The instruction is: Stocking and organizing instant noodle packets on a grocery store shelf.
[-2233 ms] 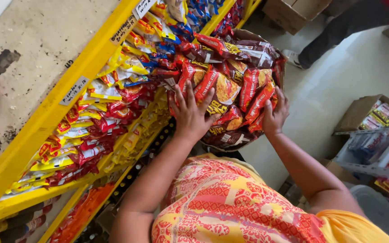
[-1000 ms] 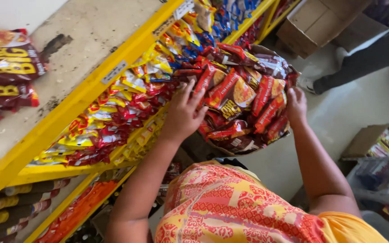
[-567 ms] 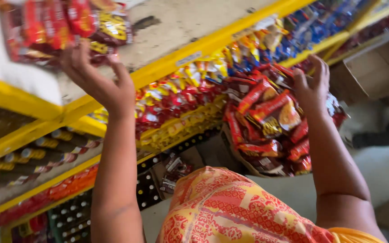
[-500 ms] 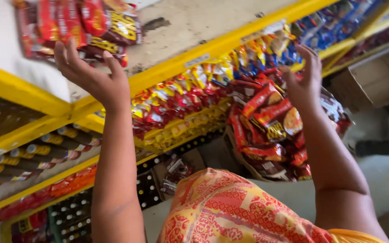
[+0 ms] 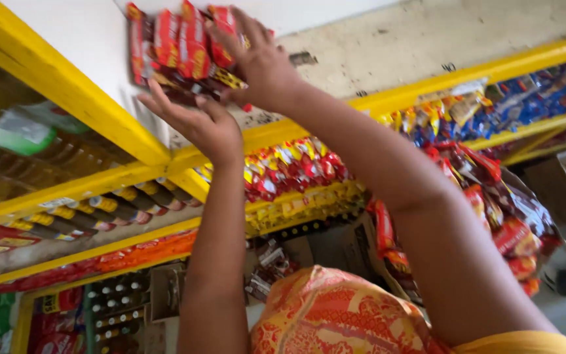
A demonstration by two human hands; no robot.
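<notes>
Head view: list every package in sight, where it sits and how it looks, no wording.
Red snack packets: stack on top shelf, between left hand and right hand.
Red-yellow sachets: row hanging on middle shelf.
Blue packets: row, far right.
Clear bag of red packets: lower right.
Yellow-capped bottles: lying on left shelf.
</notes>
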